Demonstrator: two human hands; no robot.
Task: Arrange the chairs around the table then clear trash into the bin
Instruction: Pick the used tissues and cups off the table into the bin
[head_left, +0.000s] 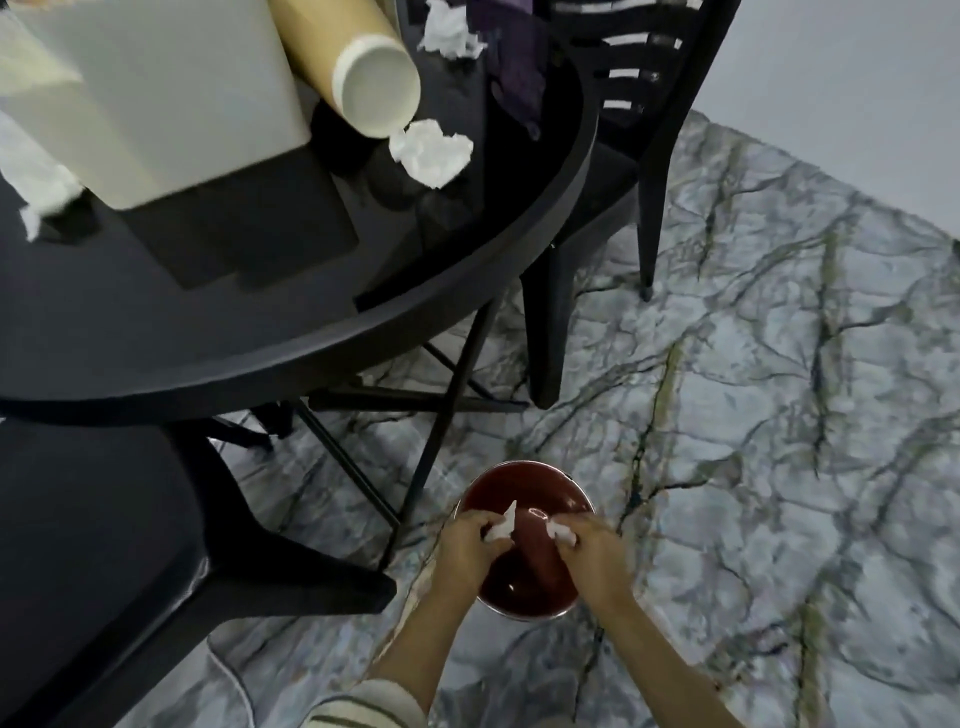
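Note:
A round dark-red bin (524, 486) stands on the marble floor below the table's edge. Over its mouth, my left hand (467, 545) grips a scrap of white tissue (501, 526). My right hand (592, 545) grips another white scrap (560, 532). On the black round table (260, 332) lie crumpled white tissues: one near the tube's end (431, 150), one at the far edge (449, 28), one at the left edge (36, 192). A black chair (639, 156) is tucked in at the right. Another black chair (130, 545) sits at lower left.
On the table stand a white box (156, 93), a cardboard tube with a white cap (374, 85) and a dark purple cloth (514, 57). Thin black table legs (441, 415) cross beside the bin. Marble floor (779, 415) spreads to the right, up to a pale wall.

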